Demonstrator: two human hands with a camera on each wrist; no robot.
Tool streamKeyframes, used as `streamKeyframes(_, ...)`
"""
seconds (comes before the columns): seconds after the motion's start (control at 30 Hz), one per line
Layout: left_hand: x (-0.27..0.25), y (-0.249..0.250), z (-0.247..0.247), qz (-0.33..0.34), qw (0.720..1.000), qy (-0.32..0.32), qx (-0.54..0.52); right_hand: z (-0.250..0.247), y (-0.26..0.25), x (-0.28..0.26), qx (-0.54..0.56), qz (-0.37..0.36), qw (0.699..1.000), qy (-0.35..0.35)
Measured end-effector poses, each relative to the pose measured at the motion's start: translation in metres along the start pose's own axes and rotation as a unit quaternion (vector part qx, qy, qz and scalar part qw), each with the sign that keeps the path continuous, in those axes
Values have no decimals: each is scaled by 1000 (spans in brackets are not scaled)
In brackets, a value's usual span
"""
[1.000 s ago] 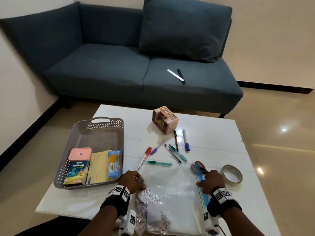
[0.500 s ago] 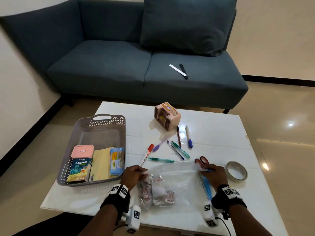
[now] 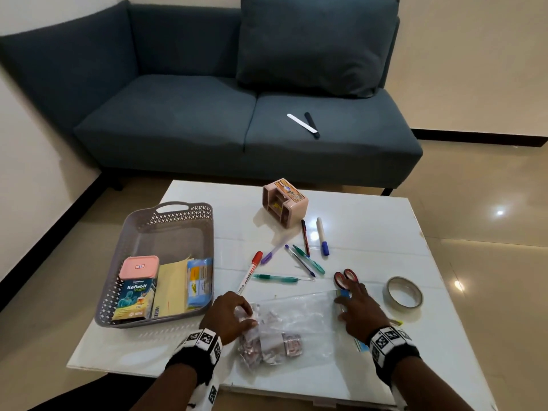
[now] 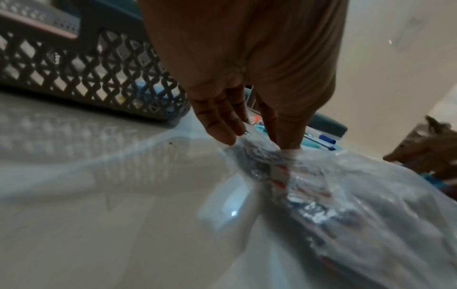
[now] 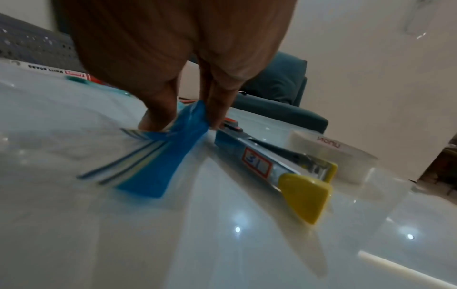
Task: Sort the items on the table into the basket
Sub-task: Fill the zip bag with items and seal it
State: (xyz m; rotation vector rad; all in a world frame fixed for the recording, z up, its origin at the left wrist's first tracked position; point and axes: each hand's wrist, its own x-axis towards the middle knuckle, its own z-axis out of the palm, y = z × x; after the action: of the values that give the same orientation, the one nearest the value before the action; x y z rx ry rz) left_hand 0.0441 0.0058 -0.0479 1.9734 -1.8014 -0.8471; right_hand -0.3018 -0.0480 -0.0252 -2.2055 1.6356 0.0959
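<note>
A clear zip bag (image 3: 302, 318) holding foil blister packs (image 3: 275, 345) lies at the table's near edge. My left hand (image 3: 246, 317) pinches its crumpled left end, seen close in the left wrist view (image 4: 254, 140) with the bag (image 4: 346, 185) bunched under the fingertips. My right hand (image 3: 345, 301) pinches the bag's blue zip strip (image 5: 170, 162) at the right end, thumb and fingers (image 5: 183, 125) closed on it. The grey lattice basket (image 3: 210, 232) stands to the left and holds a pink-lidded box, a Koflet-H box, a yellow pad and a blue pack.
Red-handled scissors (image 3: 345, 277) lie just beyond my right hand, a tape roll (image 3: 404, 293) to its right. A red marker (image 3: 250, 271), several pens (image 3: 305, 259) and a pink pen holder (image 3: 284, 201) sit mid-table. A sofa stands behind.
Both hands keep hold of the bag. The blister packs have shifted from the bag's near edge up beside my left hand. My right hand has slid along the zip strip toward the scissors' handles.
</note>
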Motion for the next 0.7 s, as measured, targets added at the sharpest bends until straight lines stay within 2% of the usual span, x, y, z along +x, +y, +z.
streamKeyframes(0.07, -8, 3, 2, 7, 999, 2, 50, -10, -21, 1, -84, 24, 996, -30)
streamKeyframes(0.1, -13, 6, 3, 1, 998, 3, 63, -14, -35, 1, -105, 14, 994, -15)
streamKeyframes(0.17, -20, 8, 8, -16, 998, 12, 64, -15, -68, -4, -89, -45, 995, 22)
streamKeyframes(0.23, -27, 10, 15, -39, 996, 21, 73, -6, -104, -21, -63, -112, 992, -7)
streamKeyframes(0.3, -32, 15, 20, -52, 994, 39, 84, 20, -129, -41, -86, -135, 986, -51)
streamKeyframes(0.37, -38, 21, 23, -69, 993, 49, 81, 49, -140, -60, -113, -105, 979, -130)
streamKeyframes(0.43, -42, 23, 26, -101, 991, 47, 77, 79, -133, -66, -101, -56, 984, -137)
streamKeyframes(0.53, -47, 30, 27, -127, 988, 10, 82, 72, -118, -65, -81, -91, 985, -122)
streamKeyframes(0.57, -49, 33, 27, -125, 988, -18, 87, 74, -109, -61, -84, -114, 988, -61)
streamKeyframes(0.63, -51, 40, 27, -112, 984, -93, 102, 70, -92, -60, -56, -154, 984, -77)
streamKeyframes(0.7, -53, 50, 22, -71, 976, -176, 110, 69, -78, -55, -80, -180, 980, -37)
